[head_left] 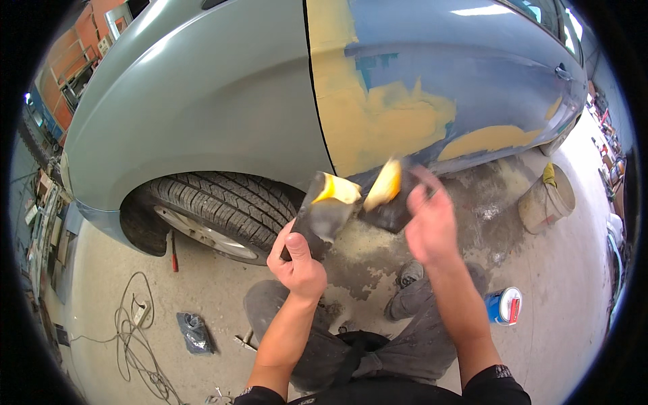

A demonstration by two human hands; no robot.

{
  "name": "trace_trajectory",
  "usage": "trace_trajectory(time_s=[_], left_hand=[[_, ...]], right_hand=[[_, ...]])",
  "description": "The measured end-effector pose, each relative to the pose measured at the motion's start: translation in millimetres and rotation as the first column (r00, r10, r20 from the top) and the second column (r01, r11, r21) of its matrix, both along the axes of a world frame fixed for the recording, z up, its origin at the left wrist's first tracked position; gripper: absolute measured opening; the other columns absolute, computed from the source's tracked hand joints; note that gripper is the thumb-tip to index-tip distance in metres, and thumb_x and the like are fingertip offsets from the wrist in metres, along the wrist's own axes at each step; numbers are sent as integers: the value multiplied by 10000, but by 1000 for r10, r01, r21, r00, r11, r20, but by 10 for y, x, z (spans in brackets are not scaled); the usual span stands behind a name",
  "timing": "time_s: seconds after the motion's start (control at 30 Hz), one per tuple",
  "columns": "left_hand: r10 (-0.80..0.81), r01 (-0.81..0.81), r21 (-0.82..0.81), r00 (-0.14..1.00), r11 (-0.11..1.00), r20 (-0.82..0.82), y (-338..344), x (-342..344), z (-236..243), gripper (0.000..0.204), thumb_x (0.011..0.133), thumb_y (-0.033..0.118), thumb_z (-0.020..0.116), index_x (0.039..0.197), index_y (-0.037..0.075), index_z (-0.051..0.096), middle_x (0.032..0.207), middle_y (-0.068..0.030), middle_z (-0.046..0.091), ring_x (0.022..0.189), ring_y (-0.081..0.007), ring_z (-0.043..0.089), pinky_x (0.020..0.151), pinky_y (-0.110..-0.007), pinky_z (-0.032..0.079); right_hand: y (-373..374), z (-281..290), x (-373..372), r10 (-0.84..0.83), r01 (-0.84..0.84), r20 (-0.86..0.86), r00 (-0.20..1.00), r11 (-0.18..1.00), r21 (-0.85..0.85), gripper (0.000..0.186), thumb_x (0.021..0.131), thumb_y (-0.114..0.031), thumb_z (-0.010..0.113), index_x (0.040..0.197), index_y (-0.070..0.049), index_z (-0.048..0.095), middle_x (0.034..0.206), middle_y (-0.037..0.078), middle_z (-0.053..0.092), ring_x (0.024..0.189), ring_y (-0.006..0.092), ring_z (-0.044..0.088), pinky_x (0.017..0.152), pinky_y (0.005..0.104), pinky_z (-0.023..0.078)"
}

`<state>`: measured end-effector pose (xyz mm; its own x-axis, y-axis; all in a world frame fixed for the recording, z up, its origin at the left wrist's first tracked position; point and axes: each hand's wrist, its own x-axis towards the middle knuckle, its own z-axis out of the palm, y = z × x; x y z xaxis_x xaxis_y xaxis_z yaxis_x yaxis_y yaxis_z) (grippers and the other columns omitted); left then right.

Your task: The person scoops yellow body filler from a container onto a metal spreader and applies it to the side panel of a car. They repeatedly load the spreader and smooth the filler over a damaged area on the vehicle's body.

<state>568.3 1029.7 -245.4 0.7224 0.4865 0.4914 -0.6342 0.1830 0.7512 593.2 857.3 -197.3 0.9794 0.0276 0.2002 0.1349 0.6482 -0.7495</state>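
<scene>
My left hand [297, 266] is closed around a dark, flat filler spreader [312, 226], its thumb pressed on the near side. A dollop of yellow body filler [337, 190] clings to the upper end of that spreader. Across from it, my right hand [432, 223] grips a second dark filler spreader [391, 217], also loaded with yellow filler and smeared by motion. The two blades are close together, a small gap between them. Behind them stands the car's blue-grey door [493, 74], with broad patches of yellow filler [405, 115] along its front and lower parts.
Left of the door are the grey-green fender [216, 88] and front tire [223, 202]. On the floor stand a dirty bucket [540, 209] and a blue can [498, 307] to the right. A cable [128, 331], black bag [196, 333] and red-handled tool [175, 262] lie left.
</scene>
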Motion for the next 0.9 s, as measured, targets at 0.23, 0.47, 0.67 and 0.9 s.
trace_trajectory(time_s=[0.23, 0.47, 0.67, 0.9], left_hand=[[-288, 249, -229, 944, 941, -157, -56, 1, -12, 388, 977, 306, 528, 842, -48, 612, 790, 6, 588, 692, -57, 476, 609, -216, 379], [-95, 77, -114, 982, 990, -164, -58, 41, -33, 373, 983, 292, 517, 924, -58, 631, 837, -2, 604, 726, -66, 499, 643, -223, 407], [43, -45, 385, 999, 922, 13, -119, 4, -51, 362, 985, 236, 491, 1035, -95, 632, 911, -140, 662, 815, -192, 614, 748, -274, 469], [67, -76, 289, 997, 954, 40, -20, 67, -18, 402, 995, 268, 472, 1046, -97, 631, 939, -140, 664, 833, -181, 611, 752, -274, 472]], right_hand=[[-10, -57, -36, 62, 42, 217, 974, 895, -443, 301, 958, -102, 545, 1238, 9, 557, 1054, 33, 613, 929, 114, 554, 838, 235, 443], [-22, -138, -196, -191, 497, 477, 858, 540, -679, 239, 914, -11, 551, 1135, -25, 643, 1039, 97, 604, 911, 166, 575, 773, 247, 460], [290, -216, -321, -109, 605, 647, 755, 496, -623, 233, 879, 21, 587, 1101, -9, 651, 1034, 126, 603, 897, 214, 604, 769, 275, 488], [247, -482, -391, 80, 231, 371, 925, 658, -717, 257, 851, 53, 585, 1092, -7, 653, 1017, 112, 611, 888, 184, 602, 757, 283, 498]])
